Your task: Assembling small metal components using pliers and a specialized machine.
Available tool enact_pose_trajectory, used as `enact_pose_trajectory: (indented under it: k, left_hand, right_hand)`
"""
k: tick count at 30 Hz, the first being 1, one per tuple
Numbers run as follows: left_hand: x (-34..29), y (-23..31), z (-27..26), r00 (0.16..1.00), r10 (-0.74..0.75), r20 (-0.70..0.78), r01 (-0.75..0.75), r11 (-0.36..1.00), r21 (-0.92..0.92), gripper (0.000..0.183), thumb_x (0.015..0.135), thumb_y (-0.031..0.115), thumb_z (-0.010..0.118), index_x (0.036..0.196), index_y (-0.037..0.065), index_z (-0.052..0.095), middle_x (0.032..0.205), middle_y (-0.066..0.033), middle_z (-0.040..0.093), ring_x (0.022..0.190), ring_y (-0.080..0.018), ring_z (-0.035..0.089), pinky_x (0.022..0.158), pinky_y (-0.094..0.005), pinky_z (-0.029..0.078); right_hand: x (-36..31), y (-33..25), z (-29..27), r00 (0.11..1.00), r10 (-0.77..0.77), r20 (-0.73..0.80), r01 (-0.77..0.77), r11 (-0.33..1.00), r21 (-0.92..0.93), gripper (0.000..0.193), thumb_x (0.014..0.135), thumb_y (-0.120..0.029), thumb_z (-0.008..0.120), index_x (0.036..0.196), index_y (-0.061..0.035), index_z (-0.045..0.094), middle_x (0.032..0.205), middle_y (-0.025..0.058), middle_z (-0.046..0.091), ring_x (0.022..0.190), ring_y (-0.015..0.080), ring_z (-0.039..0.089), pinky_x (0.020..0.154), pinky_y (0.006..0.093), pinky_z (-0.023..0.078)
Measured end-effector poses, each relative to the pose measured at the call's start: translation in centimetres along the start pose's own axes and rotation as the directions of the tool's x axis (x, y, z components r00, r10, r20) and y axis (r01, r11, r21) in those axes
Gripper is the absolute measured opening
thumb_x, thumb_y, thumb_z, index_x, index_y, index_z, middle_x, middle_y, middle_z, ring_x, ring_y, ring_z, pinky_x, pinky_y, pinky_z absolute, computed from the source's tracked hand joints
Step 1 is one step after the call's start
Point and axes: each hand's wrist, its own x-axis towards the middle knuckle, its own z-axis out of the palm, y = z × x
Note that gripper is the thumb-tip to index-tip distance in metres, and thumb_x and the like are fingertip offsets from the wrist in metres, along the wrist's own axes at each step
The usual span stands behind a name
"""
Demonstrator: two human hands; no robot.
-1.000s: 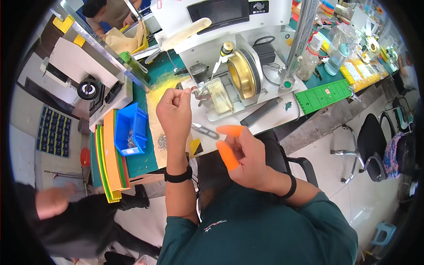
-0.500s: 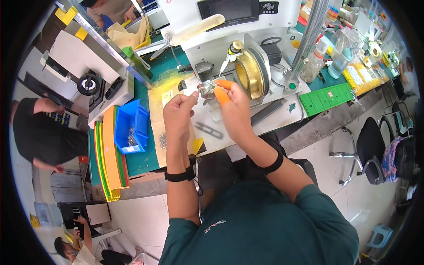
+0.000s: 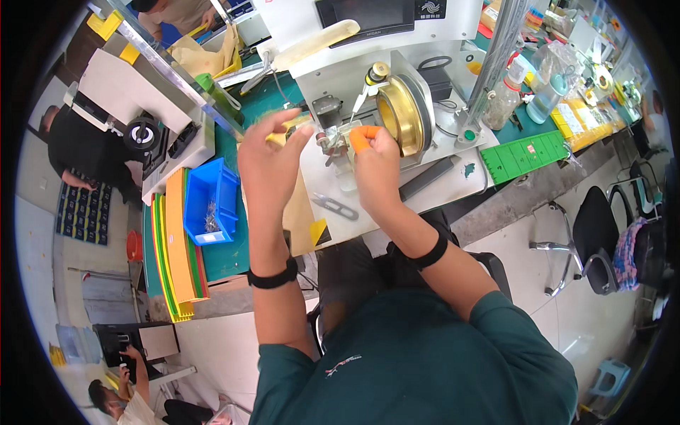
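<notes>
My left hand (image 3: 270,163) is raised over the brown paper with its fingers stretched and thumb apart, the fingertips smeared by motion. It covers most of a bundle of thin yellow wires (image 3: 283,127). Orange finger covers show on my right hand (image 3: 377,161), whose fingers are pressed together beside the small metal fixture (image 3: 331,142) of a white bench machine (image 3: 397,46). What sits in that pinch is hidden. Just behind the right hand stands a gold-coloured spool (image 3: 398,117). A pair of thread snips (image 3: 335,207) lies on the white base below my hands.
To the left are a blue bin (image 3: 212,202) with thin metal pieces and stacked coloured trays (image 3: 185,244). A green tray (image 3: 524,157) and clear bottles (image 3: 503,103) stand right. A dark bar (image 3: 428,177) lies beside my right forearm. Other people are at far left.
My left hand has moved left and up, away from the fixture, and its fingers have spread. My right hand has shifted slightly right and stays by the fixture. A person at far left has moved.
</notes>
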Motion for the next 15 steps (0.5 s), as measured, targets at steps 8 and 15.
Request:
enact_pose_trajectory:
  k: [8, 15]
  left_hand:
    - [6.6, -0.4, 1.9, 0.652, 0.041, 0.757, 0.11, 0.983, -0.148, 0.017, 0.093, 0.009, 0.074, 0.107, 0.001, 0.076, 0.08, 0.0015, 0.067, 0.068, -0.0056, 0.061, 0.062, -0.0227, 0.046]
    - [6.9, -1.5, 2.8, 0.542, 0.081, 0.836, 0.138, 0.973, -0.185, 0.006, 0.096, 0.007, 0.069, 0.094, 0.002, 0.069, 0.086, -0.0012, 0.066, 0.071, -0.0088, 0.058, 0.063, -0.0244, 0.045]
  right_hand:
    - [0.6, -0.3, 1.7, 0.997, -0.006, 0.077, 0.0, 0.996, 0.084, 0.012, 0.098, -0.007, 0.06, 0.102, 0.0039, 0.063, 0.09, 0.0102, 0.069, 0.077, 0.0142, 0.062, 0.068, 0.0319, 0.05]
    - [0.9, 0.9, 1.4, 0.996, -0.082, 0.041, 0.084, 0.995, -0.06, 0.015, 0.099, -0.007, 0.061, 0.106, 0.0046, 0.066, 0.09, 0.011, 0.07, 0.076, 0.0144, 0.062, 0.067, 0.0316, 0.049]
